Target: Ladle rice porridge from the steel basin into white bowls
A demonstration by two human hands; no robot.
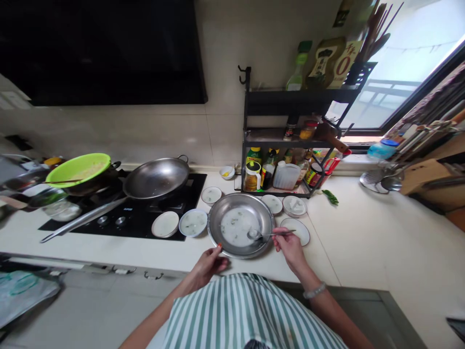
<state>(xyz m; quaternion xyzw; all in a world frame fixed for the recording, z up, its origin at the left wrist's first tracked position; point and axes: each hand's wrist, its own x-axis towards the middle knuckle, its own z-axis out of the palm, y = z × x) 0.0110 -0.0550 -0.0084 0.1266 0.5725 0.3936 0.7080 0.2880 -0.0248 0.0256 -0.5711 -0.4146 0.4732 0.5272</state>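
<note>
A wide stainless steel basin (214, 218) stands at the counter's front, with cloudy white liquid (234, 223) and green bits in its bottom. My left hand (209, 265) holds its near left rim, thumb on top and fingers curled below. In my right hand (290, 248) is the handle of a metal spoon (255, 234), whose round bowl dips into the liquid. Small bowls surround the basin. On the left, a blue-rimmed bowl (193, 223) holds similar liquid with green bits, beside a white bowl (165, 224). A white dish (296, 230) sits partly behind my right hand.
A steel wok (156, 177) rests on the black cooktop (140, 220), its long handle reaching forward left. Behind it is a lime-green basin (78, 167). A black rack (278, 144) with bottles and jars stands against the wall. Ladles (381, 182) and boards (417, 177) are at right.
</note>
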